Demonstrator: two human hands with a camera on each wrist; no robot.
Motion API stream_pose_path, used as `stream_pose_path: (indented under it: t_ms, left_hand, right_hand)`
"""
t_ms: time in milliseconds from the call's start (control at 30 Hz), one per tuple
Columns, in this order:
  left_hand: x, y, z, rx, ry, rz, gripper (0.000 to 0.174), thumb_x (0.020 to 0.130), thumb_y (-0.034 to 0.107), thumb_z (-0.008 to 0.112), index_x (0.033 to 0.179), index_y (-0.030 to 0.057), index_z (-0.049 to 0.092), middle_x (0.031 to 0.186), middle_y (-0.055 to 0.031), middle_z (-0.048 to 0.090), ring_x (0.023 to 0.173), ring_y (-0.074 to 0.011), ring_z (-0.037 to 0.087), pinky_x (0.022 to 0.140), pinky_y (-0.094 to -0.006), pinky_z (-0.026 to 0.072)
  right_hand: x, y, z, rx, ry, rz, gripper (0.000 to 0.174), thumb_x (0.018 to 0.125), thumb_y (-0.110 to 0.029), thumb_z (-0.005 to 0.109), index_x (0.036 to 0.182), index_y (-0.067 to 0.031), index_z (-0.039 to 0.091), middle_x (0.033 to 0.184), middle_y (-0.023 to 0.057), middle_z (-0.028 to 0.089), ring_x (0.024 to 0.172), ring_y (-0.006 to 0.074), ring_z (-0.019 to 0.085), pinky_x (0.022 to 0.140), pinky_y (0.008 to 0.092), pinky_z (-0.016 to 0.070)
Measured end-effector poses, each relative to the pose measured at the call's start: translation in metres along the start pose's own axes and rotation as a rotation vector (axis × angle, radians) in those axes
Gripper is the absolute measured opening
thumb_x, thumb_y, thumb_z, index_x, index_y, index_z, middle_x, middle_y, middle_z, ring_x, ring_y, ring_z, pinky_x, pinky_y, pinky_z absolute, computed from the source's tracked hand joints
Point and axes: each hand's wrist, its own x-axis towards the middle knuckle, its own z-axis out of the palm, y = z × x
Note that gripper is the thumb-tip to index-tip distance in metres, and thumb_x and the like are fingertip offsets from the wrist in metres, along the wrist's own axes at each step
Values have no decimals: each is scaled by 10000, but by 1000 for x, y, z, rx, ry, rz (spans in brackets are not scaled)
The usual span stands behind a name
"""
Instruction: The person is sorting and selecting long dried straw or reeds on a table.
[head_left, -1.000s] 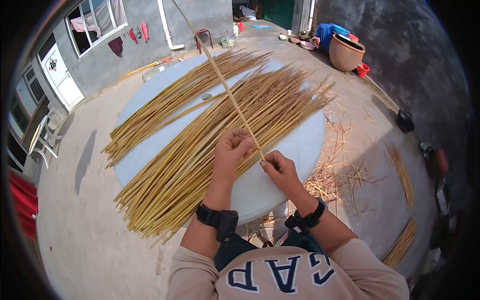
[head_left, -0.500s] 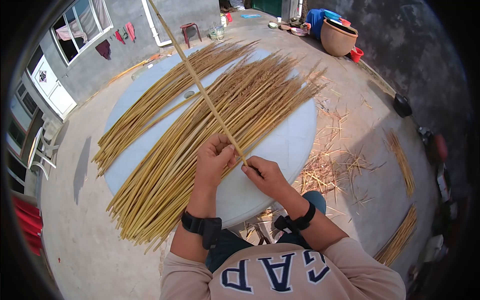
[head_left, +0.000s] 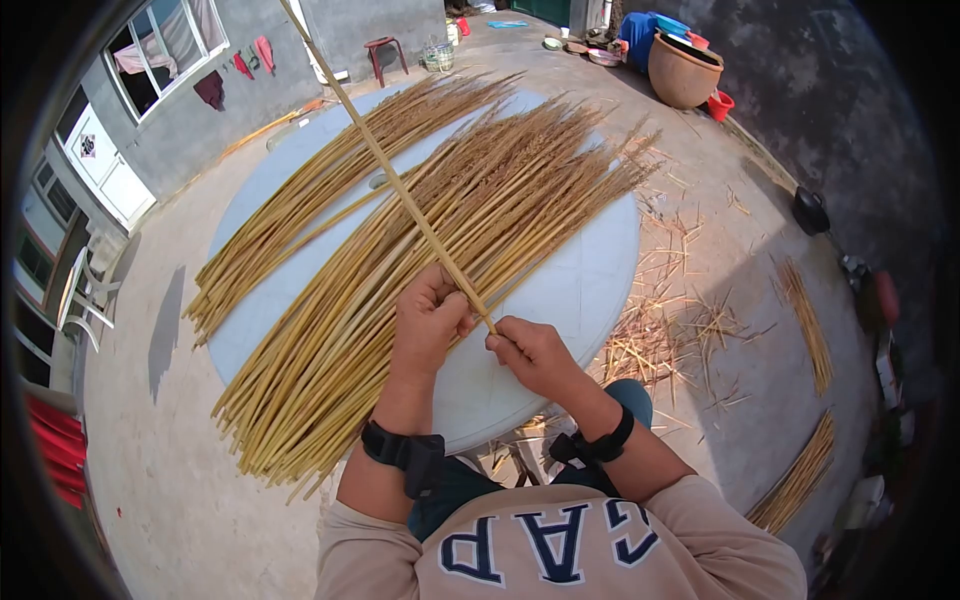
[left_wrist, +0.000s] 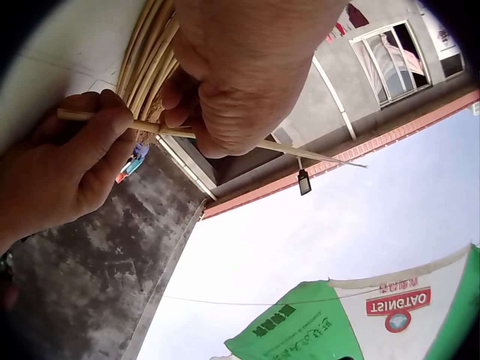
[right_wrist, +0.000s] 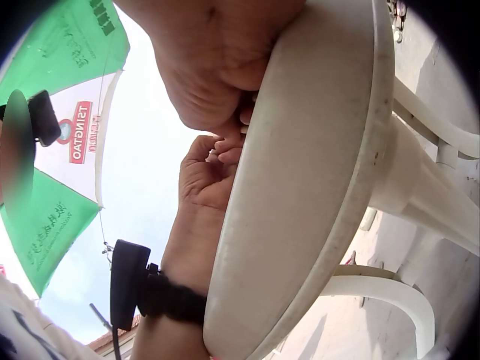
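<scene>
A long, thin dried reed stalk (head_left: 390, 175) slants from the hands up past the top left of the head view. My left hand (head_left: 430, 315) pinches it a little above its near end. Close beside it, my right hand (head_left: 535, 350) grips the end between thumb and fingers. In the left wrist view a short tip of the stalk (left_wrist: 75, 115) pokes out beyond the right hand. Under the stalk, a large bundle of feathery-topped reeds (head_left: 330, 330) lies across the white round table (head_left: 580, 270). My right hand hides its own grip in the right wrist view.
A smaller reed bundle (head_left: 290, 235) lies on the table's far left side. Broken stalk bits (head_left: 650, 340) litter the ground at right, near two more small bundles, one of them upper (head_left: 805, 325). A clay pot (head_left: 685, 72) stands by the dark wall.
Both hands and the stalk have shifted a little left in the head view, partly as the view itself moved. The stalk leans further left. Both hands keep their grip; the bundles lie as before.
</scene>
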Motion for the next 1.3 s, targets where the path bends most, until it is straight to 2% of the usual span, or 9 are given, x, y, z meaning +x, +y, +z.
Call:
stream_pose_path:
  t_ms: [100, 167, 267, 467, 700, 800, 900, 967, 1300]
  left_hand:
    - [1, -2, -2, -54, -20, -10, 168, 752, -55, 422, 836, 1, 556, 668, -61, 572, 480, -68, 484, 403, -178, 383]
    - [1, -1, -1, -67, -28, -4, 163, 755, -53, 423, 830, 1, 557, 668, -61, 573, 477, -66, 483, 401, -177, 382]
    - [0, 1, 0, -36, -38, 7, 148, 766, -47, 431, 828, 0, 558, 669, -59, 575, 473, -64, 477, 398, -173, 378]
    - [-1, 3, 6, 17, -1, 41, 96, 802, -3, 478, 857, -7, 556, 661, -51, 573, 483, -56, 467, 409, -164, 362]
    - [0, -3, 7, 151, -107, -24, 104, 814, 93, 582, 873, 9, 568, 650, -26, 570, 500, -40, 456, 423, -164, 342]
    - [-1, -5, 7, 187, -109, -21, 114, 808, 112, 609, 852, 13, 573, 634, -20, 564, 488, -32, 439, 412, -160, 319]
    - [1, -11, 2, 144, -129, -13, 92, 804, 90, 608, 839, 11, 575, 612, -19, 555, 467, -25, 419, 401, -156, 299]
    - [0, -12, 0, 147, -135, -30, 83, 805, 80, 600, 841, 10, 574, 605, -19, 552, 458, -23, 410, 398, -154, 293]
    - [1, -18, 2, 254, -103, 15, 48, 823, 45, 546, 847, 13, 573, 587, -16, 539, 451, -20, 394, 404, -156, 291]
  right_hand:
    - [0, 0, -6, 270, -142, 193, 151, 841, -119, 543, 743, -11, 502, 593, 98, 523, 524, 208, 531, 478, 315, 404]
    - [-1, 7, -5, 432, -190, 183, 183, 886, -165, 503, 794, -18, 562, 554, 0, 490, 500, 70, 457, 458, 227, 364]
    - [2, 1, -15, 592, -260, 331, 224, 906, -188, 475, 786, -24, 569, 546, -14, 475, 476, 52, 417, 447, 206, 337]
    - [2, -7, -7, 507, -33, 382, 191, 931, -183, 427, 902, -31, 540, 540, -10, 455, 459, 38, 392, 442, 204, 331]
    - [2, -3, -3, 367, 28, 310, 168, 937, -156, 408, 909, -26, 511, 547, -3, 440, 490, 49, 387, 460, 203, 332]
    - [2, -2, -4, 347, 0, 332, 171, 927, -181, 430, 905, -30, 508, 534, 41, 454, 492, 106, 443, 482, 259, 377]
    - [1, -1, -4, 371, -26, 362, 183, 924, -197, 441, 878, -31, 503, 537, 41, 445, 495, 104, 438, 477, 256, 370]
    - [-1, 2, -2, 381, -1, 297, 188, 938, -180, 421, 861, -31, 506, 547, -24, 387, 483, 40, 354, 442, 198, 298]
    - [1, 2, -1, 515, 29, 390, 226, 936, -216, 425, 879, -19, 521, 535, -50, 355, 465, 27, 326, 424, 180, 269]
